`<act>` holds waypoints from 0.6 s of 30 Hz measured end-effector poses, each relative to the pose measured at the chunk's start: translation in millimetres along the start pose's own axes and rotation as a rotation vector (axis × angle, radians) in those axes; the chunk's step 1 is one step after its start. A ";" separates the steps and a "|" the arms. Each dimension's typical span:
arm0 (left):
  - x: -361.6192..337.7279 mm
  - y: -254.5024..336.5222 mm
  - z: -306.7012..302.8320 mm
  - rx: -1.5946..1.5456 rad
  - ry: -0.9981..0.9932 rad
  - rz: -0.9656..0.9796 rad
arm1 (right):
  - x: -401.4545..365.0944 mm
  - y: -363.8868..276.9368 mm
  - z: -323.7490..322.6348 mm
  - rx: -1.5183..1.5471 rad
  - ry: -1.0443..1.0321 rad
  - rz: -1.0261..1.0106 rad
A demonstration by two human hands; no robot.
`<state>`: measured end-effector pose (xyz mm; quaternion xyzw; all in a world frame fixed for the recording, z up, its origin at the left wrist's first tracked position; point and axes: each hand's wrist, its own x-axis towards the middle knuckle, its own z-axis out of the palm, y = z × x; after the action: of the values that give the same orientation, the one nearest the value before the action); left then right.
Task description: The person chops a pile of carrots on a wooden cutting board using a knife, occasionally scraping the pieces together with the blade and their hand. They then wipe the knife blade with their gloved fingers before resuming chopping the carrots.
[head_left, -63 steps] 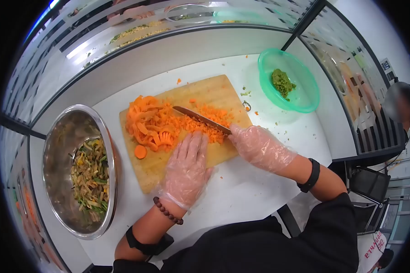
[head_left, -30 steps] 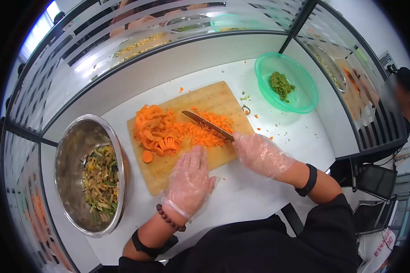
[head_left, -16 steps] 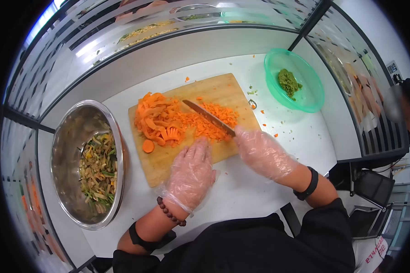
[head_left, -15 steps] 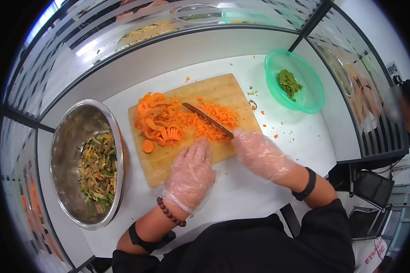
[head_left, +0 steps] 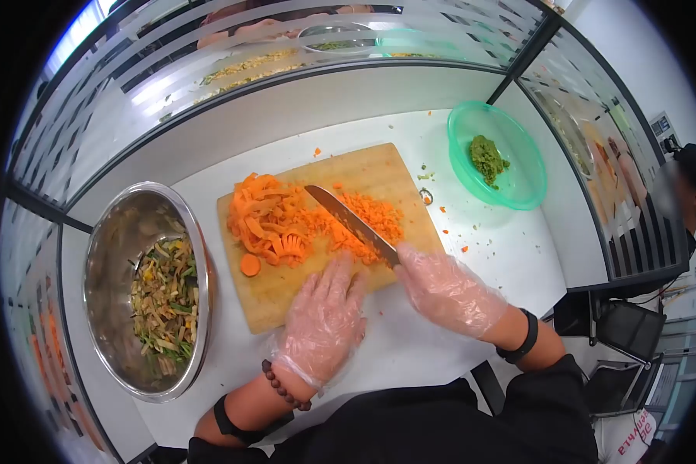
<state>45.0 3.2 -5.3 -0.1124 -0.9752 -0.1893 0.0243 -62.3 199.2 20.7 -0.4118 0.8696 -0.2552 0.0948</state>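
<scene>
**A:** What sits far left?

**B:** A steel bowl [head_left: 116, 247] of mixed vegetable strips, at nine o'clock from the board [head_left: 278, 294].

**A:** And on the board?

**B:** Slices [head_left: 263, 220] are heaped toward its ten o'clock side. The gloved left hand [head_left: 325, 317] lies flat on the six o'clock edge, fingers stretched out, holding nothing. The knife [head_left: 348, 220] slants across the dice [head_left: 371, 213], tip toward eleven o'clock. The gloved right hand [head_left: 445, 290] is closed round its handle at four o'clock.

**A:** How should this chopping go?

**B:** I'd say keep the tip down and rock the blade through the dice. The flat hand's fingertips are close to the edge, so they are better curled back or laid on the spine. Pull slices in a few at a time.

**A:** Further right?

**B:** A green bowl [head_left: 522, 189] at two o'clock with green paste [head_left: 487, 158] in it.

**A:** Any writing?

**B:** Red letters [head_left: 639, 438] at five o'clock, turned sideways, so I can't read them.
</scene>
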 end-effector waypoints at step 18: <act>1.9 -29.5 -30.8 0.053 0.227 0.017 | -17.6 -38.9 -12.3 0.435 -0.240 0.464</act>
<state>36.6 -34.5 12.6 -0.0979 -0.9698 -0.1750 0.1392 -29.7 196.5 50.7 -0.2001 0.8482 -0.3560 0.3374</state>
